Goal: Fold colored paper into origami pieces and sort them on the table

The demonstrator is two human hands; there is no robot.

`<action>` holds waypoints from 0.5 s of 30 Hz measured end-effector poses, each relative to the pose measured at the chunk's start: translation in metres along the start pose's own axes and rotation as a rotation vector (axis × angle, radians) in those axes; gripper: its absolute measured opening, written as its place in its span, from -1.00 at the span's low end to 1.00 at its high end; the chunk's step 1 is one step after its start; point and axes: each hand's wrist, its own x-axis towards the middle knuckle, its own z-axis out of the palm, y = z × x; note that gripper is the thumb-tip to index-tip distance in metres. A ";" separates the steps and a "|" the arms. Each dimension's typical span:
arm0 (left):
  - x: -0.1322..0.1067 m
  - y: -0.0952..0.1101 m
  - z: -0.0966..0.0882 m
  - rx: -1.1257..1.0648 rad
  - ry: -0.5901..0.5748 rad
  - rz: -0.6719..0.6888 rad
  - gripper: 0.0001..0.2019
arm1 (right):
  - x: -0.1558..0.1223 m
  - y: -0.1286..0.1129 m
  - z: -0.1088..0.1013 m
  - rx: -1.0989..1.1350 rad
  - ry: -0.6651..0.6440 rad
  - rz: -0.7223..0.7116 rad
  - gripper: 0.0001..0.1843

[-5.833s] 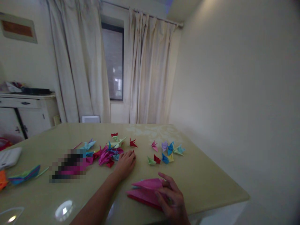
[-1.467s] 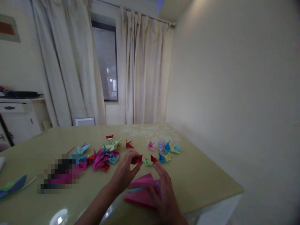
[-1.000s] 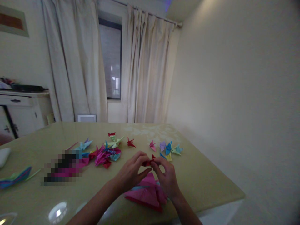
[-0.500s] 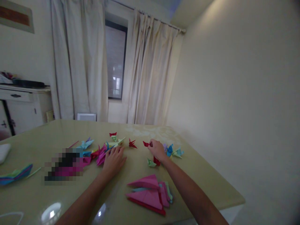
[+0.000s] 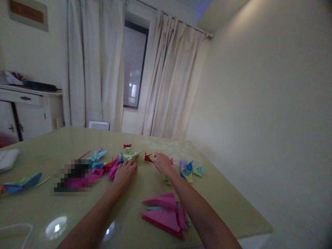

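My left hand (image 5: 126,172) rests palm down on the table at the right edge of a cluster of colourful paper cranes. Its fingers are spread over the near side of a pale green crane (image 5: 132,155), beside a magenta crane (image 5: 113,169). My right hand (image 5: 163,164) hovers low with its fingers bent and apart, the tips right next to a small red crane (image 5: 148,157). Whether they touch it I cannot tell. Behind that hand a pink crane (image 5: 172,162) shows, and a green folded piece (image 5: 167,180) is partly hidden under the wrist.
Pink folded paper pieces (image 5: 162,216) lie stacked in front, partly under my right forearm. Blue (image 5: 189,167) and purple (image 5: 183,164) cranes sit to the right. Feather-like coloured paper (image 5: 23,183) and a white object (image 5: 9,159) lie left. A pixelated patch hides part of the table.
My right hand has moved left towards the small red crane. The red folded piece at its fingertips no longer shows. My left hand stays on the cluster; the view has shifted slightly.
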 end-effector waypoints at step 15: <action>-0.004 -0.007 0.002 -0.061 0.133 0.037 -0.80 | 0.028 -0.008 -0.005 -0.033 0.049 -0.051 -0.82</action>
